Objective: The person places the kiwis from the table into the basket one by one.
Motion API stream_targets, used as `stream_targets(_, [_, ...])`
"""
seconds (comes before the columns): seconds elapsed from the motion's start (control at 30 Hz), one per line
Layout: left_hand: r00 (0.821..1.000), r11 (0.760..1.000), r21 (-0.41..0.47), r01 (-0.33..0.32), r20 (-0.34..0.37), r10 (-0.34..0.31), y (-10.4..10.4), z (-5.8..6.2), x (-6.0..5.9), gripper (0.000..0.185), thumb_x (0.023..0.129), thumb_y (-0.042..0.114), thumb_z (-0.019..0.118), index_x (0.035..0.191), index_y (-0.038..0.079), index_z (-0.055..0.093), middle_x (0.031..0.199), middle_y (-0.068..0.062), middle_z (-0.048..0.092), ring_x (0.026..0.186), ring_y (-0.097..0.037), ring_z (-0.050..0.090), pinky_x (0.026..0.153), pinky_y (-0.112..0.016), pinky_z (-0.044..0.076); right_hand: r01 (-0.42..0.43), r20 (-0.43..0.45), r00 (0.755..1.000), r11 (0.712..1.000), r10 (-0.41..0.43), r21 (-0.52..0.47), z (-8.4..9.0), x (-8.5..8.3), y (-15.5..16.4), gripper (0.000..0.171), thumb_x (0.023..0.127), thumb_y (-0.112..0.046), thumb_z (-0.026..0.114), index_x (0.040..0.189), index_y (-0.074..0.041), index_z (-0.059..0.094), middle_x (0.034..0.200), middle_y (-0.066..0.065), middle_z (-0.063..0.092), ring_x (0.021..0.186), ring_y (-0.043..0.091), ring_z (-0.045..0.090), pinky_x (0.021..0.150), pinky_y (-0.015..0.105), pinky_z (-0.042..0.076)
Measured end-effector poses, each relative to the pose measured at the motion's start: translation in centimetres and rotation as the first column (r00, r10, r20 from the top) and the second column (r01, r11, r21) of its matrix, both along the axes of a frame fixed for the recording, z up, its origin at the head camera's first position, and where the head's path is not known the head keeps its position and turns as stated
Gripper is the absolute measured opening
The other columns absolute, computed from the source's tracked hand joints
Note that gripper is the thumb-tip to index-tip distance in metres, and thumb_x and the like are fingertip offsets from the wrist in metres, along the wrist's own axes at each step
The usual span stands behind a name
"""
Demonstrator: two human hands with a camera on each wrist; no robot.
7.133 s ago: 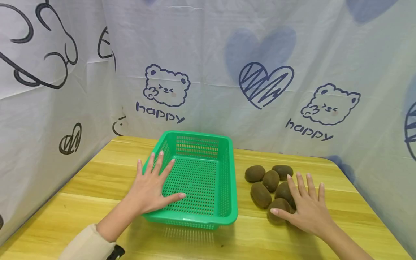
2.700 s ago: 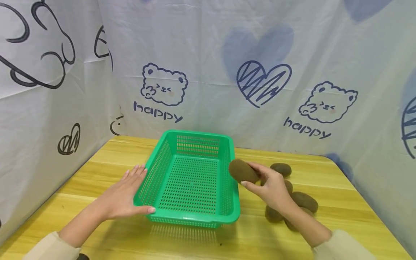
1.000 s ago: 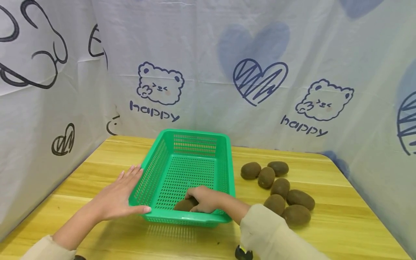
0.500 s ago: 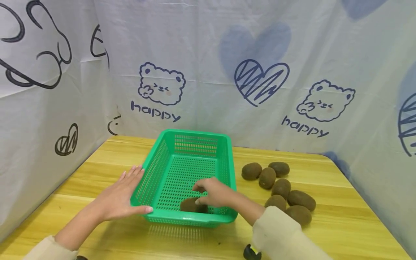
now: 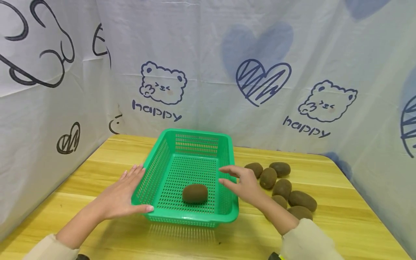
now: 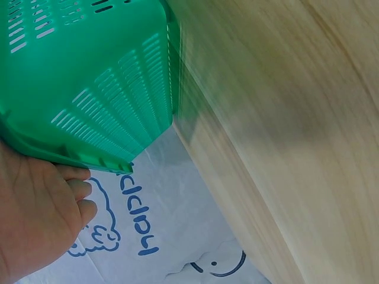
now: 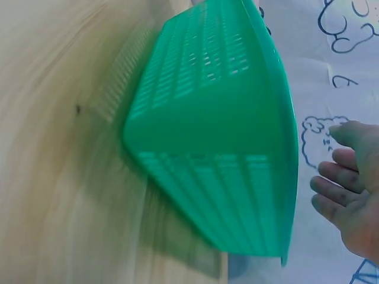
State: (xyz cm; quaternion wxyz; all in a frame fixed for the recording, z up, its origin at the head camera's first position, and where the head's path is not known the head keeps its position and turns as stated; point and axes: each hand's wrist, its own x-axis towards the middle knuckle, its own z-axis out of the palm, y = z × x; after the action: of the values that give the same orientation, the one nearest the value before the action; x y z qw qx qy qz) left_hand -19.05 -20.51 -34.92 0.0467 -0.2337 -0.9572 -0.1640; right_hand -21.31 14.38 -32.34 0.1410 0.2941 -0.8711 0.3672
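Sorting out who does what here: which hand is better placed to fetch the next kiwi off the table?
Probably the right hand: it hovers empty beside the loose kiwis, while the left hand steadies the basket.

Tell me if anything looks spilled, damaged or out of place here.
Nothing stands out. One kiwi lies in the basket, the other kiwis sit grouped on the table.
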Motion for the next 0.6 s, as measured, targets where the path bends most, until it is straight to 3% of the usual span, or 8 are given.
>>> stream_targets(0.2, [1.0, 1.0, 0.002, 0.002, 0.001, -0.002, 0.0, 0.0, 0.0, 0.107, 0.075, 0.063, 0.06, 0.146, -0.005, 0.016, 0.154, -0.023, 0.011, 0.142, -0.04, 0.01, 0.119, -0.035, 0.0, 0.137, -0.07, 0.988, 0.989, -0.141, -0.055, -1.2, 0.9, 2.2, 0.034, 0.08, -0.007, 0.07, 0.112, 0.003, 0.064, 0.111, 0.017, 0.066, 0.103, 0.033, 0.063, 0.087, 0.042, 0.054])
stream_targets(0.43, [1.0, 1.0, 0.012, 0.005, 0.002, -0.005, -0.1, 0.0, 0.0, 0.107, 0.076, 0.062, 0.06, 0.146, -0.005, 0.015, 0.154, -0.023, 0.011, 0.142, -0.04, 0.01, 0.119, -0.037, 0.001, 0.317, -0.044, 0.945, 0.943, -0.323, -0.103, -3.3, 2.2, 4.9, 0.042, 0.079, -0.009, 0.072, 0.118, 0.002, 0.06, 0.119, 0.021, 0.062, 0.109, 0.037, 0.059, 0.087, 0.047, 0.052])
stream_targets(0.53, [1.0, 1.0, 0.015, 0.006, -0.002, -0.006, 0.0, -0.1, 0.0, 0.107, 0.076, 0.062, 0.06, 0.146, -0.005, 0.015, 0.154, -0.023, 0.011, 0.142, -0.041, 0.011, 0.119, -0.037, 0.001, 0.373, -0.004, 0.927, 0.924, -0.374, -0.088, -4.1, 2.7, 5.8, 0.047, 0.081, -0.012, 0.071, 0.122, 0.003, 0.056, 0.123, 0.024, 0.058, 0.069, 0.021, 0.066, 0.068, 0.034, 0.057])
stream_targets(0.6, [1.0, 1.0, 0.016, 0.007, -0.004, -0.007, 0.0, -0.1, 0.0, 0.107, 0.076, 0.062, 0.06, 0.146, -0.005, 0.015, 0.154, -0.023, 0.011, 0.142, -0.041, 0.011, 0.12, -0.036, 0.001, 0.4, 0.014, 0.917, 0.914, -0.4, -0.072, -4.7, 2.9, 6.4, 0.05, 0.081, -0.014, 0.07, 0.125, 0.004, 0.054, 0.126, 0.026, 0.056, 0.043, 0.008, 0.05, 0.051, 0.025, 0.051])
